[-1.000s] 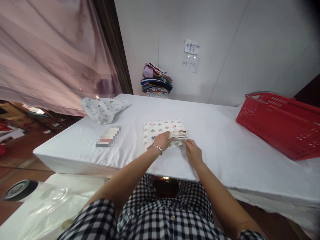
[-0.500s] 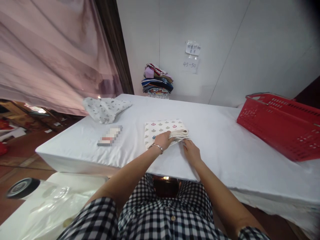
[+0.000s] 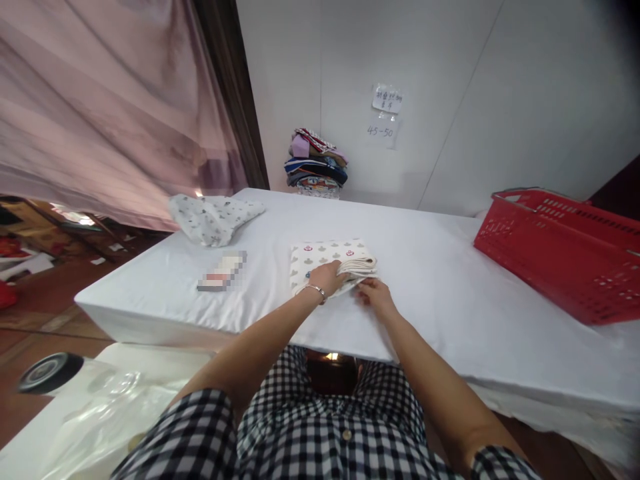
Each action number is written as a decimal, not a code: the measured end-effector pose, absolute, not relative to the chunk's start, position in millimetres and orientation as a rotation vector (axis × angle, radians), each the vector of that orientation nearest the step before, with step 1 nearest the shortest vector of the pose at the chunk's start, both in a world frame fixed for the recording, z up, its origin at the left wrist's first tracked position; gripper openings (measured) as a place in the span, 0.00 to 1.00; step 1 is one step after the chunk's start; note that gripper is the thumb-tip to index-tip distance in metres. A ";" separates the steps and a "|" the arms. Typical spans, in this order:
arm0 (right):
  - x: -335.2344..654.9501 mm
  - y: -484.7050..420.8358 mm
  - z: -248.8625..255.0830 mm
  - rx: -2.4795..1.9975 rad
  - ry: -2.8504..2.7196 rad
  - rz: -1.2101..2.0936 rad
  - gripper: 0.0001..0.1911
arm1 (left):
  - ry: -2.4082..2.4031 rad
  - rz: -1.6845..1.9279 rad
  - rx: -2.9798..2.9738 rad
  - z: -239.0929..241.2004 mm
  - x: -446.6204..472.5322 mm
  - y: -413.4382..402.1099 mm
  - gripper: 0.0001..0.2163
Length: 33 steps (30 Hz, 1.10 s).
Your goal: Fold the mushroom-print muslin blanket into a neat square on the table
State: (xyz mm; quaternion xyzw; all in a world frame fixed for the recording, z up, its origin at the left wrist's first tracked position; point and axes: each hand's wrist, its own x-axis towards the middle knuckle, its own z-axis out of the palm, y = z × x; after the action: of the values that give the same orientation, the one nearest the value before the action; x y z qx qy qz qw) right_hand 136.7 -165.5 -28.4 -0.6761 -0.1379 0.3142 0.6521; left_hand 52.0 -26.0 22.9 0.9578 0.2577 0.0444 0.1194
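Note:
A folded white cloth (image 3: 327, 251) with grey, red and blue motifs lies on the white-covered table in front of me. Its thick layered edge curls up on the right side. My left hand (image 3: 327, 277), with a bracelet at the wrist, is closed on the near part of this cloth; its thumb lies by the layered edge and the other fingers are partly hidden. At the near right corner, my right hand (image 3: 377, 298) has its fingers bent and pinched at the cloth's lower edge.
A red plastic basket (image 3: 555, 257) stands at the table's right. On the left are a crumpled patterned cloth (image 3: 215, 219) and a blurred-out flat object (image 3: 223, 271). A stack of folded fabrics (image 3: 316, 163) sits by the wall. Clear plastic (image 3: 115, 413) covers a surface at lower left.
My right hand has slid slightly left along the cloth's near edge, and its fingers are more curled. My left hand and the cloth stay nearly in place.

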 end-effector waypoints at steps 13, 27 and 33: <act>115.6 -145.5 -27.9 -1.394 -0.127 0.960 0.05 | 0.710 0.075 2.832 31.1 50.8 -25.9 0.18; 101.0 -162.7 -26.3 -1.286 -0.047 1.035 0.08 | 0.642 0.127 2.850 26.2 44.8 -32.9 0.15; 115.6 -171.6 -21.6 -1.004 0.183 1.031 0.10 | 0.622 0.311 2.869 20.8 43.1 -36.3 0.14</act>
State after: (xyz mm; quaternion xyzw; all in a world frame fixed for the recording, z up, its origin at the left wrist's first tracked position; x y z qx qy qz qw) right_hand 115.6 -171.6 -21.6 -0.4591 0.0836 0.4713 0.7484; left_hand 43.1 -36.3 20.8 0.9675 0.2096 0.1050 0.0946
